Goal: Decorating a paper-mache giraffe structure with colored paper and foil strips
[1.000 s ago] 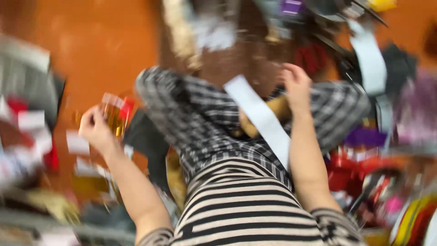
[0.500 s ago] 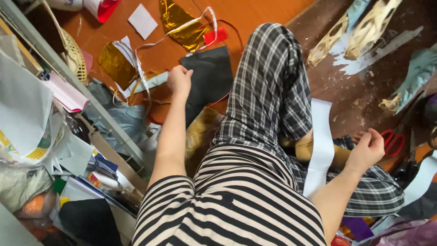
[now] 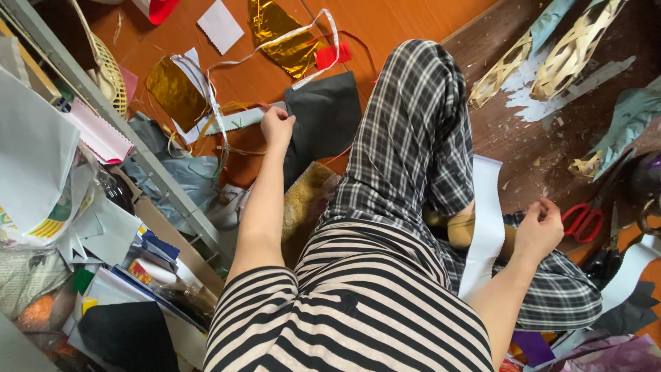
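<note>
two hands are seen over a littered orange floor. the left hand (image 3: 277, 127) has been drawn slightly nearer, still closed on a pale green paper strip (image 3: 234, 118) beside black paper (image 3: 327, 117). the right hand (image 3: 540, 231), loosely curled, pinches a white paper band (image 3: 485, 220) near red scissors (image 3: 584, 222).

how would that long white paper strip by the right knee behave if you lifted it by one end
The white paper strip looks thin and flat, draping over the leg, so it would probably flop and bend rather than stay stiff. It seems very light for its length. The right hand is beside its edge; a hard tug might crease or tear it.
</note>
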